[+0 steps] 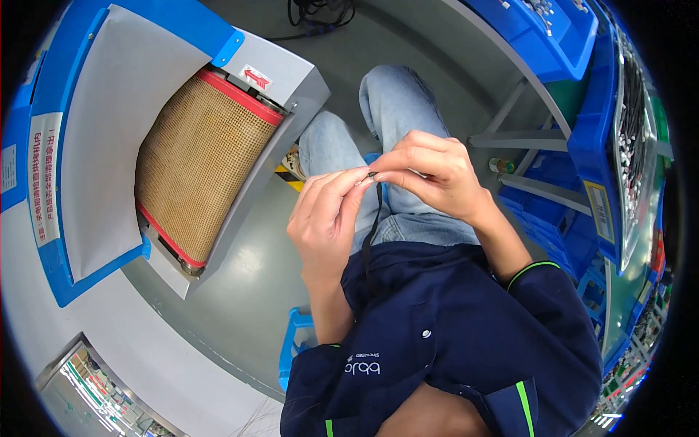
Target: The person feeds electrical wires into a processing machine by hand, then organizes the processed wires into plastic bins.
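My left hand [329,215] and my right hand [435,175] meet fingertip to fingertip above my lap. Between them they pinch the small dark end of a thin black cable [375,222]. From the fingertips the cable hangs down in front of my navy shirt, and its lower part is hard to tell against the dark cloth. The thumb and index finger of each hand are pressed together, covering most of what is at the cable's end.
To the left stands a blue and grey machine with a brown mesh conveyor belt [207,156] edged in red. Blue bins [593,156] on a metal frame hold several bundles of wires at the right. Under me is a blue stool [293,342]. Black cables [320,18] lie on the floor ahead.
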The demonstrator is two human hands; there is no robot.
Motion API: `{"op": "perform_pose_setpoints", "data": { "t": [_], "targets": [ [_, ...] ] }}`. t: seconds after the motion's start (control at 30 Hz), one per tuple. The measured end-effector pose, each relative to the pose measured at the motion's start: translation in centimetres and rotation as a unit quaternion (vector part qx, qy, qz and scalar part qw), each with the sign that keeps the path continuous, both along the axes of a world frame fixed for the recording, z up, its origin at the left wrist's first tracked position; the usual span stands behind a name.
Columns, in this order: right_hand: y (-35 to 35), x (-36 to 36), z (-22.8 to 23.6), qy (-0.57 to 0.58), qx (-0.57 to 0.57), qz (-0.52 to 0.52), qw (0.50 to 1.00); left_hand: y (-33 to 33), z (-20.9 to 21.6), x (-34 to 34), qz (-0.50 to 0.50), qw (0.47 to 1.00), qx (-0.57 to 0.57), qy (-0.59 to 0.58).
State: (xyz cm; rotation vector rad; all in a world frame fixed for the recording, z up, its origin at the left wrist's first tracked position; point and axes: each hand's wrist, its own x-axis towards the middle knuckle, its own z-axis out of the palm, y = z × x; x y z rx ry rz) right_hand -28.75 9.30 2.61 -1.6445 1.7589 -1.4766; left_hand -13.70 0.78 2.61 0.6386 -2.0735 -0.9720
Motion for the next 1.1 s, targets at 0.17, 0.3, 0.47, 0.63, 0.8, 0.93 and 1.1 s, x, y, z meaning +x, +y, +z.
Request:
{"op": "perform_pose_setpoints", "data": {
  "t": [0.17, 0.3, 0.47, 0.63, 0.8, 0.93, 1.1],
  "targets": [
    [0.0, 0.2, 0.1, -0.051, 0.025, -0.004, 0.998, -0.5, -0.3, 0.2, -0.013, 0.998, -0.058, -0.020],
    [0.0, 0.1, 0.1, -0.058, 0.046, 0.004, 0.997, -0.8, -0.3, 0.5, -0.039, 0.994, -0.097, -0.032],
    [0.0, 0.0, 0.3, -0.023, 0.047, 0.035, 0.998, -1.0, -0.6, 0.9, -0.059, 0.989, -0.129, -0.033],
    [0.3, 0.2, 0.5, -0.007, 0.080, 0.037, 0.996, -1.1, -0.6, 1.2, -0.073, 0.979, -0.181, -0.061],
    [0.7, -0.9, 0.3, 0.003, 0.072, 0.028, 0.997, -1.6, -0.9, 1.6, -0.067, 0.987, -0.134, -0.057],
    [0.9, -1.2, 0.2, 0.029, 0.063, 0.046, 0.996, -1.4, -1.3, 1.3, -0.050, 0.990, -0.119, -0.050],
    [0.8, -1.2, 0.0, 0.041, 0.056, 0.053, 0.996, -1.6, -1.3, 1.4, -0.056, 0.992, -0.108, -0.043]
  ]
}}
